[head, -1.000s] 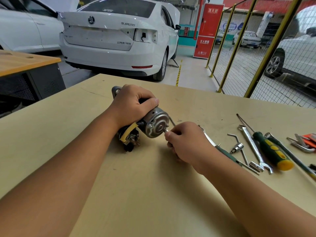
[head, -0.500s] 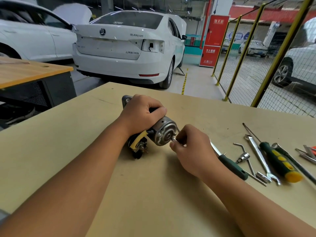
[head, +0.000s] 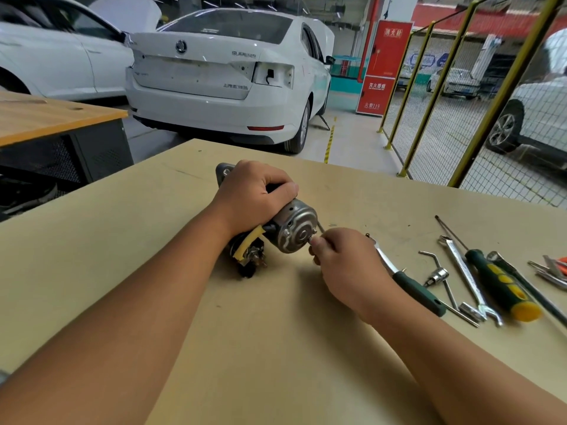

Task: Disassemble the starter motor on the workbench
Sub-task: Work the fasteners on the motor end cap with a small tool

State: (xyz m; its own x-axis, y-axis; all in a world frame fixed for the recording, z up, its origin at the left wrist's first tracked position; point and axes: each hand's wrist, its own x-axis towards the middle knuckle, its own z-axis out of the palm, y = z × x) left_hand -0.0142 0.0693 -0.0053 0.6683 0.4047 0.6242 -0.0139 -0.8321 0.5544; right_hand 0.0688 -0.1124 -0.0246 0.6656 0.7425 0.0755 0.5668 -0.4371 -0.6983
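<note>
The starter motor (head: 283, 230) lay on its side near the workbench (head: 153, 271) middle, toward the far edge. The left hand (head: 250, 196) gripped its body from above; the right hand (head: 343, 262) pinched a small screw (head: 310, 240) at the silver end cap. Hand tools (head: 478, 277) lay toward the right edge.

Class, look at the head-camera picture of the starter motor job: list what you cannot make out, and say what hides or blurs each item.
Head view only:
- Small part pinched by the right hand at the starter motor end cap: too small, hidden by fingertips.
- Motor body: covered by the left hand.
- Tool jaws behind the right hand: only the green handle shows.
- Red-handled tool: cut off by the right edge.
- Open-end spanner lower tip: blurred.
</note>
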